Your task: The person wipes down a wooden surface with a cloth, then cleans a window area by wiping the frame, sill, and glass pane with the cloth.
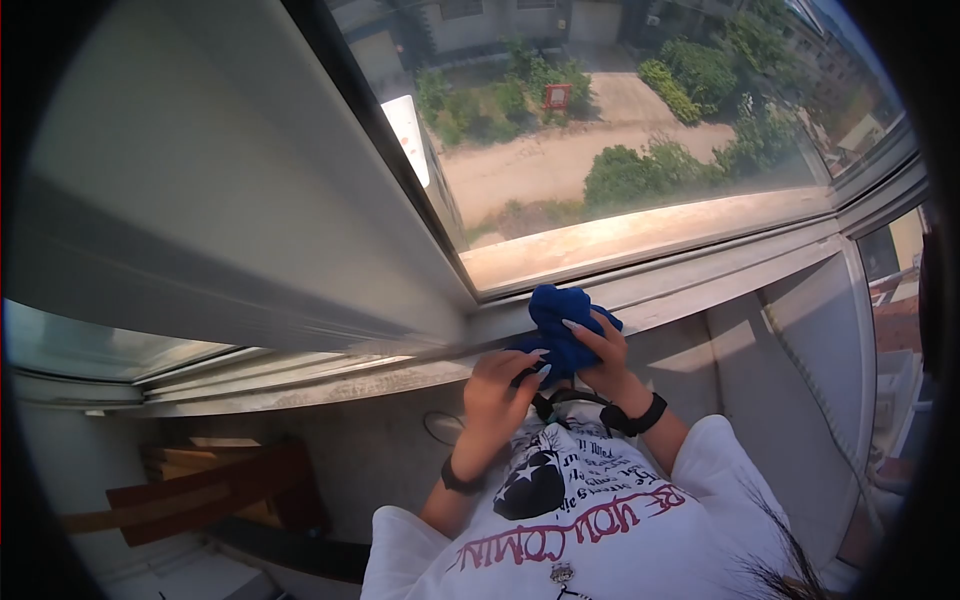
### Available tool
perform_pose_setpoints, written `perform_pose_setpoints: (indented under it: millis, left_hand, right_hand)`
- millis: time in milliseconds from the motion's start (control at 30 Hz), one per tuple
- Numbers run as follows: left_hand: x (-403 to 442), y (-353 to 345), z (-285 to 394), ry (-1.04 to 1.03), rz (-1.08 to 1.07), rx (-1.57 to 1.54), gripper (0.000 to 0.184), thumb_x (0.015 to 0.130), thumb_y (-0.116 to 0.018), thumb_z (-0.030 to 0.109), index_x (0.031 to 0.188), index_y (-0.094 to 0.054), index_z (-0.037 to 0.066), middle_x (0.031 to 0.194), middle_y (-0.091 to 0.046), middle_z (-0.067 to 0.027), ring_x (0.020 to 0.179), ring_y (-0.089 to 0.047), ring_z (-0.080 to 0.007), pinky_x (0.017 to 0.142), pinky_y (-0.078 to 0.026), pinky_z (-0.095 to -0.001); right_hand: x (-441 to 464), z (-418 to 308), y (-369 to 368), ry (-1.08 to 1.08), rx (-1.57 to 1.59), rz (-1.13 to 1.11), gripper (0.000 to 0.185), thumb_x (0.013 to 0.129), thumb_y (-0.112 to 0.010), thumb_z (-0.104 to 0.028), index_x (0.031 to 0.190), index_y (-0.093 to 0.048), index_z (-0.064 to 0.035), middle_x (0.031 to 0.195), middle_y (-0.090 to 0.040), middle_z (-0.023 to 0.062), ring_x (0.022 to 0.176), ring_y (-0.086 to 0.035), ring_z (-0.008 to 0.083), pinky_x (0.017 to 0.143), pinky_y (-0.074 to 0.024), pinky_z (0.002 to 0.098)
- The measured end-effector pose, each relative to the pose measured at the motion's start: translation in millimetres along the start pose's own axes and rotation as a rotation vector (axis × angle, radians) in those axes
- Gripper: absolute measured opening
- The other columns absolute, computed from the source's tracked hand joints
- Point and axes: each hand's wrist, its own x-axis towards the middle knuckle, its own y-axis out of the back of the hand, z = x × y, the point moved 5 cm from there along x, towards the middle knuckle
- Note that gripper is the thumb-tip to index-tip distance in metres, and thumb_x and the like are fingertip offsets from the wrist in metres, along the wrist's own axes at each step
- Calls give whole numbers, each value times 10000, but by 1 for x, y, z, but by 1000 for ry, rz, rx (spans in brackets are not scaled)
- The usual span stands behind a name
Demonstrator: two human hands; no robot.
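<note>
A bunched blue cloth [562, 312] is held between my two hands, just in front of the window sill [660, 290]. My left hand [497, 388] grips its lower left side, with thumb and fingers pinched together on the fabric. From the right, my right hand [604, 355] has its fingers curled over the cloth. The folds hide parts of the fingertips. Black bands sit on both wrists. Behind the cloth stands the window glass [620, 130] in its frame.
A wide pale frame post [240, 150] rises at the left. Wooden boards [210, 480] lie low on the left, near the floor. The sill track runs across the view, and a side window [895, 260] is at the right. Outside are shrubs and a path.
</note>
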Motion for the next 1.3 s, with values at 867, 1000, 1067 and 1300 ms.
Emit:
perform_pose_setpoints:
  millis: [867,1000,1067,1300]
  left_hand:
    - [26,90,87,-413,775,129,230,820,-611,129,995,-462,125,883,-416,-71,785,-518,-213,638,-450,-290]
    - [16,92,63,-393,970,190,263,884,-599,252,1039,-436,117,909,-411,-78,806,-502,-211,659,-432,-293]
    - [12,93,62,-425,869,202,266,857,-658,207,1008,-460,115,915,-421,-72,807,-508,-205,675,-434,-294]
    - [-19,81,34,-162,389,281,355,712,-760,1,994,-552,59,917,-568,-113,782,-573,-223,670,-455,-296]
  right_hand:
    - [167,-124,-16,-83,941,81,728,676,-785,-218,1337,-486,-153,1385,-444,231,1250,-475,396,1044,-383,475]
    - [169,-119,-58,159,556,124,608,677,-826,-287,1230,-584,-213,1377,-449,235,1270,-429,452,1046,-343,544]
    - [163,-109,-73,151,569,70,608,683,-820,-283,1235,-578,-205,1369,-454,230,1262,-436,445,1042,-347,539]
    - [110,-80,-89,136,529,-34,607,703,-800,-272,1250,-555,-179,1344,-472,214,1236,-458,418,1027,-364,521]
